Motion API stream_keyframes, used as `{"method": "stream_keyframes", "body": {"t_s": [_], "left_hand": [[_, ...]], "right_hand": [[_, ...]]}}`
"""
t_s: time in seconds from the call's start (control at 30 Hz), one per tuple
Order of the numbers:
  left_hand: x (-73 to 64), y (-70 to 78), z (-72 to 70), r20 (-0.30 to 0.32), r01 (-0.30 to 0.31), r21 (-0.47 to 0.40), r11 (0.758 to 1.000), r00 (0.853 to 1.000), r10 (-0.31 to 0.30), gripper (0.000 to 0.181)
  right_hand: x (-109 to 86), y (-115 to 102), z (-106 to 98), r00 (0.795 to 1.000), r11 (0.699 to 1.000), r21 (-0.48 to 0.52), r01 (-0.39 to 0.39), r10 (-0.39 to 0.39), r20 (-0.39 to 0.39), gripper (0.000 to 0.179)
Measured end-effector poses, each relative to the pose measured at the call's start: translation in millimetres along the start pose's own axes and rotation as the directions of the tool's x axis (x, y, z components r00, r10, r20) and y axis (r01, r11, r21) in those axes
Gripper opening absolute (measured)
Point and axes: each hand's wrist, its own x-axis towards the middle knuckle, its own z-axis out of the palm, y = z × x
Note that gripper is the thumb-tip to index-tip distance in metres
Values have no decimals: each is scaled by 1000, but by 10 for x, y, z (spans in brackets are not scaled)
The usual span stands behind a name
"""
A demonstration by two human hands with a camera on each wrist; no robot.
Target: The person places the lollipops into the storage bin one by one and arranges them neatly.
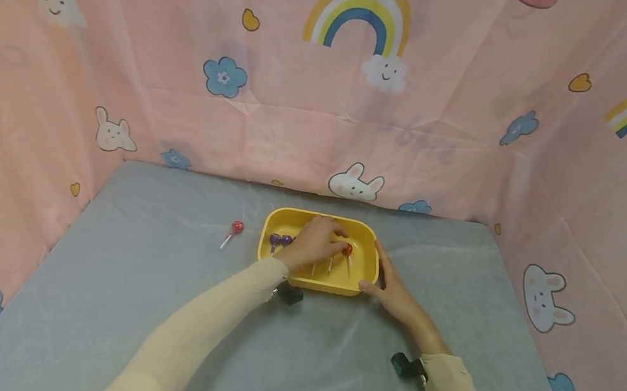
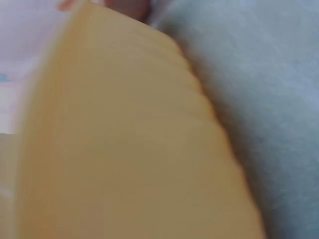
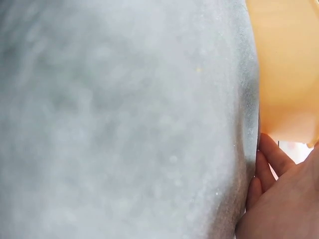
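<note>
My left hand [image 1: 317, 240] reaches over a yellow plastic tub [image 1: 315, 285], its fingers bent downward, with a gap between thumb and forefinger. Just beside the thumb, a red lollipop [image 1: 347, 250] lies in the tub. Purple lollipops [image 1: 275, 240] lie at the tub's left end, and more white sticks [image 1: 331, 264] show below the left hand, their heads covered by it. My right hand [image 1: 395, 293] rests against the tub's right end, thumb at the front corner and fingers [image 3: 276, 154] along the side wall. The tub's wall [image 2: 134, 124] fills much of the left wrist view.
Left of the tub, another red lollipop [image 1: 237, 227] lies on the grey cloth-covered table [image 1: 128, 265]. Pink printed curtains [image 1: 274, 134] stand behind the table and along both its sides.
</note>
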Motion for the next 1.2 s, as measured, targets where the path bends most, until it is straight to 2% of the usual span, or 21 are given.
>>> {"method": "stream_keyframes", "body": {"t_s": [0.1, 0.2, 0.33, 0.4, 0.43, 0.67, 0.87, 1.03, 1.2], "left_hand": [[-19, 18, -128, -10, -2, -41, 999, 1000, 2, 25], [-69, 31, -282, -26, 4, -92, 996, 1000, -7, 24], [-168, -28, -485, -75, -15, -147, 989, 997, 4, 25], [-235, -83, -587, -103, -13, -159, 987, 995, -3, 25], [-270, -120, -638, -114, -15, -164, 986, 993, -4, 25], [-522, -410, -954, -177, 34, -183, 983, 982, -67, 24], [-735, -732, -1157, -191, 141, -205, 968, 965, -181, 27], [-894, -992, -1239, -208, 194, -215, 957, 948, -239, 29], [-987, -1193, -1213, -196, 213, -200, 956, 948, -252, 29]], "right_hand": [[-7, -24, -9, 1000, 1000, 8, 3, -4, 5, 98], [-73, -195, -41, 1000, 1000, 14, -5, 5, 19, 96], [-67, -169, -21, 1000, 1000, -2, -24, 24, 6, 97], [-26, -65, 10, 1000, 1000, -10, -26, 26, -9, 97], [1, -1, 24, 1000, 1000, -13, -25, 25, -15, 98], [8, -6, 25, 1000, 1000, -14, -19, 19, -15, 98], [9, -9, 28, 999, 999, -15, -31, 31, -19, 98], [12, -6, 29, 999, 999, -20, -44, 44, -19, 99], [12, 3, 24, 999, 999, -19, -42, 42, -20, 98]]}}
